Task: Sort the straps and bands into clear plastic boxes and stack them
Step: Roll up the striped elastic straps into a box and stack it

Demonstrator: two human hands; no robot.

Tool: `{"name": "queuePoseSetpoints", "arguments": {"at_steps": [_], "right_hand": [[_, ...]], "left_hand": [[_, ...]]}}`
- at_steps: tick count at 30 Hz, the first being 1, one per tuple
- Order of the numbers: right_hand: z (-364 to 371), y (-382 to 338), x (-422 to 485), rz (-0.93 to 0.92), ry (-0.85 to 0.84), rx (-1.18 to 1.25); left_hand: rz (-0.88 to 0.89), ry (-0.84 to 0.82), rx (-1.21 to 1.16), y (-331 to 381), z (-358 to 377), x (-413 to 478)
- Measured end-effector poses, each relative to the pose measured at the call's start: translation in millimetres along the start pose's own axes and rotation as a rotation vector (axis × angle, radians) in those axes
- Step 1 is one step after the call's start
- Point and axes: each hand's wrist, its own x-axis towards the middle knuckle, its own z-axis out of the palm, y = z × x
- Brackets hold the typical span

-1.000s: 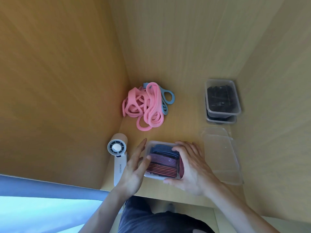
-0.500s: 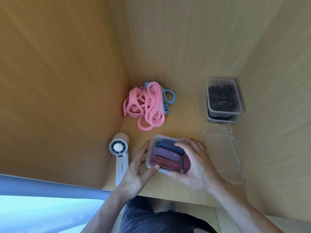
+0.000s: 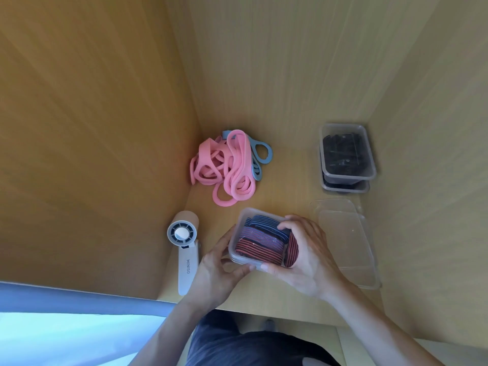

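Gripping the clear box of striped bands, left hand and right hand clasp opposite sides.

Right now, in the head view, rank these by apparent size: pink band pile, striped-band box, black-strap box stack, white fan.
1. pink band pile, the widest sprawl.
2. striped-band box and black-strap box stack: about alike; the first is nearer the camera, so I won't rank them.
3. white fan, long but slim.
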Motion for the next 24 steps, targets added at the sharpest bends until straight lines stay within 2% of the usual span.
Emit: {"name": "queuePoseSetpoints", "arguments": {"at_steps": [13, 24], "right_hand": [[-3.4, -4.0, 1.8, -0.024, 0.032, 0.000], [-6.6, -4.5, 5.5, -0.007, 0.039, 0.030]], "left_hand": [[0.024, 0.024, -0.034, -0.3, 0.5, -3.4], [0.038, 0.047, 0.147, 0.8, -4.8, -1.6]]}}
